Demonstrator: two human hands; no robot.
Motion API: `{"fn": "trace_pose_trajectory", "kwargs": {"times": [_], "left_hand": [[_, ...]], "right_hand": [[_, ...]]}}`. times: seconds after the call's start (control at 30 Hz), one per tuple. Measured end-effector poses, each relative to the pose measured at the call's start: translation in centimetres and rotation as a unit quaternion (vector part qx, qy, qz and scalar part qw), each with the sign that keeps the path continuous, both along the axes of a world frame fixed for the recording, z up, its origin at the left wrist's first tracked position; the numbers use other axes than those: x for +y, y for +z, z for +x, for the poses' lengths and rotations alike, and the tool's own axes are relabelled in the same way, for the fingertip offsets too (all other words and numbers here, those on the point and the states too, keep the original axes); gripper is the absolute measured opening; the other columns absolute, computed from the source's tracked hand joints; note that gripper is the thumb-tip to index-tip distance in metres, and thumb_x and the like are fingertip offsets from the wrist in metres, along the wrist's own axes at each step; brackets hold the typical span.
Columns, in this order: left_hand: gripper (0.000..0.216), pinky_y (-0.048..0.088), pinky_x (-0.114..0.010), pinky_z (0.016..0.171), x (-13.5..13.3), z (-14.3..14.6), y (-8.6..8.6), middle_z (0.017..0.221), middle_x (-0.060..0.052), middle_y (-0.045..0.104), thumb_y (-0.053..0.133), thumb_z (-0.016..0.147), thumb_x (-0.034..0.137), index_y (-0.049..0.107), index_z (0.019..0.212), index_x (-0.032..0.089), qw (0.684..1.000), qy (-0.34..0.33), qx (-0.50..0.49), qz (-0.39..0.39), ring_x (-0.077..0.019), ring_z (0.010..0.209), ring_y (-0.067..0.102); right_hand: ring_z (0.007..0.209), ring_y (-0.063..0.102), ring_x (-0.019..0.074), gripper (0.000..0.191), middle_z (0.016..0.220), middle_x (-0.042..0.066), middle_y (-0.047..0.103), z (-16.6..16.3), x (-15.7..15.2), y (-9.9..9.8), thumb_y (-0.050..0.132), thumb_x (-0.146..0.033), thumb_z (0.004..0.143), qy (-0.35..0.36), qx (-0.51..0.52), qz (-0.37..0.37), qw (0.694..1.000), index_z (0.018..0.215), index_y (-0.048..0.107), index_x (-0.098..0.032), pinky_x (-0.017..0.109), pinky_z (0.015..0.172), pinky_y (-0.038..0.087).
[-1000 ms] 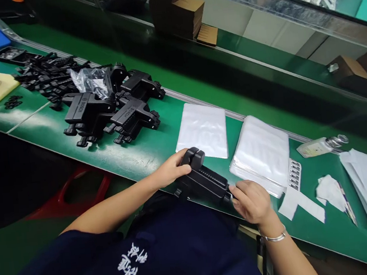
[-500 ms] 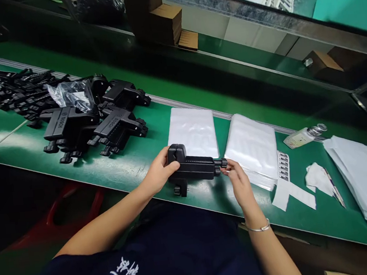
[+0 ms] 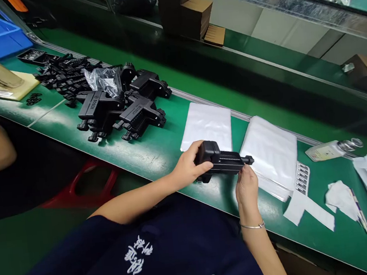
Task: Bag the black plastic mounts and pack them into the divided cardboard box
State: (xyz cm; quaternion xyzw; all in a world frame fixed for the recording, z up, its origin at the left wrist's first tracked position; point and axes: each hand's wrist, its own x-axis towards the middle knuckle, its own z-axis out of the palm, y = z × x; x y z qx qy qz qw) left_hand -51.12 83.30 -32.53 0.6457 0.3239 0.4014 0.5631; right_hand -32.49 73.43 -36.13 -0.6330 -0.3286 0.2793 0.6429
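One green bench [image 3: 140, 157] bears two bag piles [image 3: 271, 150] and at least three black clamps [image 3: 137, 116], two marked BOSCH. The held clamp [image 3: 228, 162] is above the bench, long axis left to right, knob pointing right. The left hand [image 3: 188, 167] wraps its left end; the right hand [image 3: 247, 185] pinches its right.

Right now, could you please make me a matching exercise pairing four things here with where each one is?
Things:
1. Black plastic bracket
2. Blue plastic bin
3. Silver-coloured metal bracelet
4. Red plastic seat

Places:
A. Around the wrist of the right hand
B. Off the green bench, on its near side
C. In the left hand
D. At the picture's upper left

Pairs: 1-C, 2-D, 3-A, 4-B
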Motion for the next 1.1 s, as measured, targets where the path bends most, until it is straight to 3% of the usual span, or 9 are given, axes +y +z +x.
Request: {"fn": "trace_pose_trajectory", "kwargs": {"times": [0.13, 0.3, 0.4, 0.57, 0.63, 0.7, 0.77, 0.93, 1.1], "left_hand": [[0.061, 0.045, -0.034, 0.087, 0.4, 0.2, -0.2, 0.111, -0.011, 0.063, 0.058, 0.082, 0.063, 0.05, 0.12, 0.016, 0.999, 0.004, -0.019, -0.038, -0.0261, 0.104, 0.059], [0.069, 0.044, -0.033, 0.086, 0.4, -0.1, -0.2, 0.109, -0.008, 0.064, 0.072, 0.071, 0.059, 0.051, 0.124, 0.019, 1.0, 0.0, 0.0, 0.008, -0.0241, 0.098, 0.06], [0.061, 0.045, -0.03, 0.082, 1.2, 0.2, 0.1, 0.102, -0.005, 0.065, 0.073, 0.07, 0.06, 0.058, 0.112, 0.017, 0.994, 0.034, -0.071, -0.069, -0.021, 0.093, 0.06], [0.05, 0.046, -0.024, 0.062, 3.2, 0.9, 0.0, 0.073, 0.0, 0.065, 0.075, 0.067, 0.06, 0.062, 0.085, 0.015, 0.914, 0.109, -0.229, -0.315, -0.013, 0.066, 0.059], [0.045, 0.047, -0.023, 0.06, 3.5, 1.0, 0.1, 0.07, 0.001, 0.066, 0.076, 0.069, 0.056, 0.064, 0.083, 0.015, 0.889, 0.116, -0.258, -0.359, -0.012, 0.062, 0.059], [0.04, 0.048, -0.023, 0.06, 3.5, 1.2, 0.2, 0.07, 0.0, 0.068, 0.075, 0.072, 0.052, 0.065, 0.083, 0.015, 0.877, 0.111, -0.273, -0.38, -0.0123, 0.062, 0.061], [0.037, 0.048, -0.023, 0.06, 3.3, 1.2, 0.3, 0.071, 0.0, 0.069, 0.074, 0.074, 0.05, 0.066, 0.082, 0.015, 0.873, 0.106, -0.276, -0.388, -0.0125, 0.062, 0.062], [0.042, 0.048, -0.022, 0.056, 2.9, 0.7, 0.3, 0.066, 0.001, 0.066, 0.078, 0.068, 0.053, 0.064, 0.078, 0.015, 0.885, 0.085, -0.261, -0.377, -0.0114, 0.058, 0.059], [0.05, 0.047, -0.022, 0.053, 2.3, 0.1, 0.0, 0.068, 0.0, 0.065, 0.081, 0.061, 0.058, 0.064, 0.082, 0.015, 0.913, 0.012, -0.246, -0.325, -0.0127, 0.058, 0.059]], "right_hand": [[0.102, 0.059, 0.0219, 0.037, 0.107, 0.008, 0.067, 0.7, -0.1, -0.2, 0.062, -0.05, 0.084, 0.024, -0.056, 0.009, 0.998, 0.104, 0.065, -0.019, 0.039, 0.093, 0.044], [0.083, 0.059, 0.0194, 0.035, 0.084, 0.005, 0.066, 1.6, 0.3, -0.2, 0.058, -0.051, 0.087, 0.022, -0.063, -0.024, 0.997, 0.086, 0.065, -0.016, 0.036, 0.083, 0.046], [0.088, 0.06, 0.0224, 0.041, 0.089, 0.008, 0.067, 1.0, 0.3, 0.6, 0.047, -0.053, 0.093, 0.052, -0.171, -0.035, 0.983, 0.089, 0.066, -0.016, 0.04, 0.085, 0.046], [0.117, 0.055, 0.027, 0.038, 0.119, 0.009, 0.065, -2.3, -1.0, 1.1, 0.037, -0.043, 0.099, 0.161, -0.419, 0.064, 0.891, 0.124, 0.061, -0.027, 0.057, 0.11, 0.026], [0.119, 0.055, 0.0271, 0.033, 0.119, 0.006, 0.066, -3.6, -1.3, 1.0, 0.043, -0.037, 0.098, 0.177, -0.493, 0.097, 0.846, 0.126, 0.06, -0.033, 0.06, 0.115, 0.015], [0.118, 0.056, 0.0268, 0.033, 0.118, 0.005, 0.066, -4.2, -1.5, 1.0, 0.047, -0.033, 0.096, 0.174, -0.516, 0.118, 0.83, 0.126, 0.06, -0.035, 0.061, 0.116, 0.013], [0.117, 0.057, 0.0262, 0.031, 0.118, 0.005, 0.066, -4.0, -1.5, 1.4, 0.046, -0.032, 0.096, 0.173, -0.492, 0.115, 0.845, 0.122, 0.063, -0.034, 0.061, 0.116, 0.015], [0.113, 0.06, 0.0255, 0.029, 0.117, 0.01, 0.065, -1.9, -1.3, 2.9, 0.047, -0.034, 0.096, 0.084, -0.28, 0.082, 0.953, 0.119, 0.062, -0.025, 0.054, 0.102, 0.044], [0.116, 0.061, 0.0273, 0.05, 0.131, 0.015, 0.058, -0.9, -1.5, 3.4, 0.054, -0.038, 0.093, 0.05, -0.207, 0.103, 0.972, 0.14, 0.046, -0.022, 0.048, 0.096, 0.052]]}}
